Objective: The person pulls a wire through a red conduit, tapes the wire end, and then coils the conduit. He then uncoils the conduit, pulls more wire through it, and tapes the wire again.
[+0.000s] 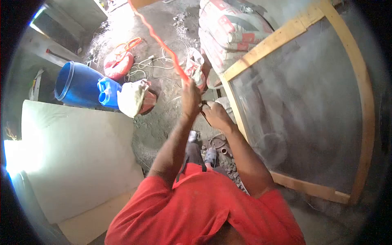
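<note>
An orange-red flexible line [163,44] runs from the top of the view down to my left hand [190,99], whose fingers are wrapped round its lower end. Close beside it, my right hand [217,115] is closed, touching or nearly touching the left. A thin dark strand shows between the two hands; what the right fingers hold is too small to make out. Both hands are in front of my body, above the rough grey floor [163,87].
At left are a blue barrel [77,83], a blue jerrycan [109,93], a whitish sack [132,97] and a pale board [77,155]. A wood-framed mesh screen [304,102] leans at right, near stacked sacks [232,30]. Pale cord [143,65] lies on the floor.
</note>
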{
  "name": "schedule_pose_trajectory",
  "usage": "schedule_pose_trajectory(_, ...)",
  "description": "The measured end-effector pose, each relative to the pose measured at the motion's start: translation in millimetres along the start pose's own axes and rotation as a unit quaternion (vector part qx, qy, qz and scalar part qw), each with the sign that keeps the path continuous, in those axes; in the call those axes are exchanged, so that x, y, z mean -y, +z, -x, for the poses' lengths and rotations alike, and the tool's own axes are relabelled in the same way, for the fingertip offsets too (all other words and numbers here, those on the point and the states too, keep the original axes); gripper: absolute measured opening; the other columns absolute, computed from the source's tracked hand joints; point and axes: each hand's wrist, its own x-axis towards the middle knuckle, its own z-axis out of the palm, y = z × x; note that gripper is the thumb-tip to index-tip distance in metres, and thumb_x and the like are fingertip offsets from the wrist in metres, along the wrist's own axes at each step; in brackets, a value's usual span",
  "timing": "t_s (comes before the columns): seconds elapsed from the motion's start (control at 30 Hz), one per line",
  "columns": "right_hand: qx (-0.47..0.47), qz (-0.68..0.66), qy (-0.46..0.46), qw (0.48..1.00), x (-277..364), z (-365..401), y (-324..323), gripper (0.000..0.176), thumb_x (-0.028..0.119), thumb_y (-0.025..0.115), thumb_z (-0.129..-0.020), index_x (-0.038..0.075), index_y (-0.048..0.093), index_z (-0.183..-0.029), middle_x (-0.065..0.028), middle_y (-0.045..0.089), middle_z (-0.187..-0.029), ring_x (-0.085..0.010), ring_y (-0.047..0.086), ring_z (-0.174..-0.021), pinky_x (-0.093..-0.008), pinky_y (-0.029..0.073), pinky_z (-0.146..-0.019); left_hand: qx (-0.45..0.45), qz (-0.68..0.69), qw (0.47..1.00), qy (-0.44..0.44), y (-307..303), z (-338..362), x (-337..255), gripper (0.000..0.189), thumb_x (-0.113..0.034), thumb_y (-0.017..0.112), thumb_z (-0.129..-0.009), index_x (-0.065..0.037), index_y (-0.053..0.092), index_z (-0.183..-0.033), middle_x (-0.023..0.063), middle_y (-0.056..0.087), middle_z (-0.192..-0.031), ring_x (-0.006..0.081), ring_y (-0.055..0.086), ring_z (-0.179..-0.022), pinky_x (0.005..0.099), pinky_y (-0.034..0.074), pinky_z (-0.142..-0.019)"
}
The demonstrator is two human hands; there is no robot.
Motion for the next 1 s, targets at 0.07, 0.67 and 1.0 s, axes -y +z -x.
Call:
schedule_pose_trajectory(0.07,-0.027,0.099,-0.067,0.993,-9.2,-17.9,22.4,0.020,0.013,0.053,-0.090,-0.004,0.063,-0.089,-0.0245,0.067,-0.086,-0.0433,0.066,-0.081,-0.0462,0.054,-0.072,-0.012,-0.019,1.000,-0.016,5.9,9.3,3.8,0.028,-0.033,0.050,-0.100,-0.011,0.051,-0.083,-0.0029,0.044,-0.061,0.0099,0.041,-0.048,0.0286,0.032,-0.045)
schedule_pose_trajectory(0.67,-0.075,-0.041,-0.039,0.996,-97.3,198.0,63.4,0.025,0.021,0.054,-0.096,0.000,0.067,-0.093,-0.0237,0.061,-0.079,-0.0400,0.064,-0.075,-0.0456,0.049,-0.062,-0.092,0.297,0.907,-0.283,-98.3,-52.3,55.3,0.037,-0.047,0.052,-0.098,-0.016,0.046,-0.080,-0.0043,0.038,-0.058,0.0119,0.036,-0.042,0.0299,0.031,-0.039)
schedule_pose_trajectory(1.0,0.079,0.263,0.293,0.916,-228.0,546.2,71.4,0.027,0.017,0.056,-0.091,0.007,0.062,-0.116,-0.0159,0.062,-0.097,-0.0335,0.063,-0.077,-0.0445,0.051,-0.068,-0.138,0.224,0.931,-0.253,-116.4,-84.3,55.1,0.032,-0.039,0.056,-0.096,-0.014,0.047,-0.080,-0.0030,0.035,-0.052,0.0128,0.035,-0.036,0.0306,0.031,-0.034)
